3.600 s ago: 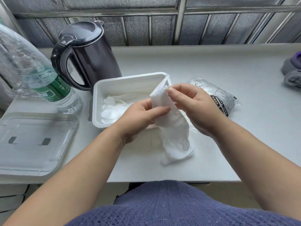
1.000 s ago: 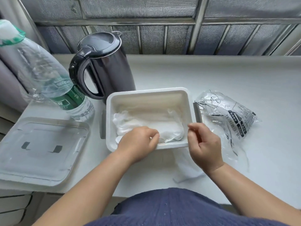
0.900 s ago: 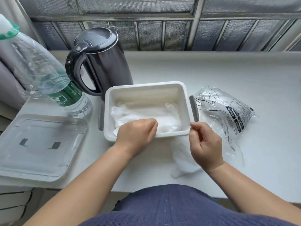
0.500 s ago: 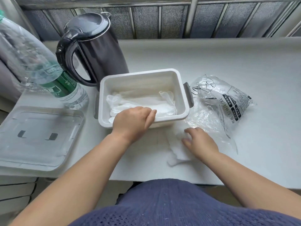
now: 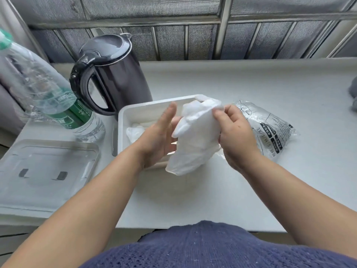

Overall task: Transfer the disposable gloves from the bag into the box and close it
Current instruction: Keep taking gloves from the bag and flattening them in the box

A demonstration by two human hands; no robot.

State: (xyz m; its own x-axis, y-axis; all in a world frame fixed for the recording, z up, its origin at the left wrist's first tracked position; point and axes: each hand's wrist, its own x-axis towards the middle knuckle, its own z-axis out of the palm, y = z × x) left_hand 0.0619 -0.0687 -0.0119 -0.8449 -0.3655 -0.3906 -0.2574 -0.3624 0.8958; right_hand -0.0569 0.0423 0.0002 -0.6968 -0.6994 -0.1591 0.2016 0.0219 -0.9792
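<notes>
Head view: right grip (image 5: 234, 136) pinches top of white glove bundle (image 5: 195, 138), raised over near right corner of box (image 5: 121, 132). Left grip (image 5: 158, 140) wide, fingers straight, palm just beside bundle's left side. More gloves (image 5: 135, 132) lie inside box. Bag (image 5: 270, 128) on table (image 5: 193, 200) right of box; clear lid (image 5: 48, 171) well left, kettle (image 5: 117, 78) behind
</notes>
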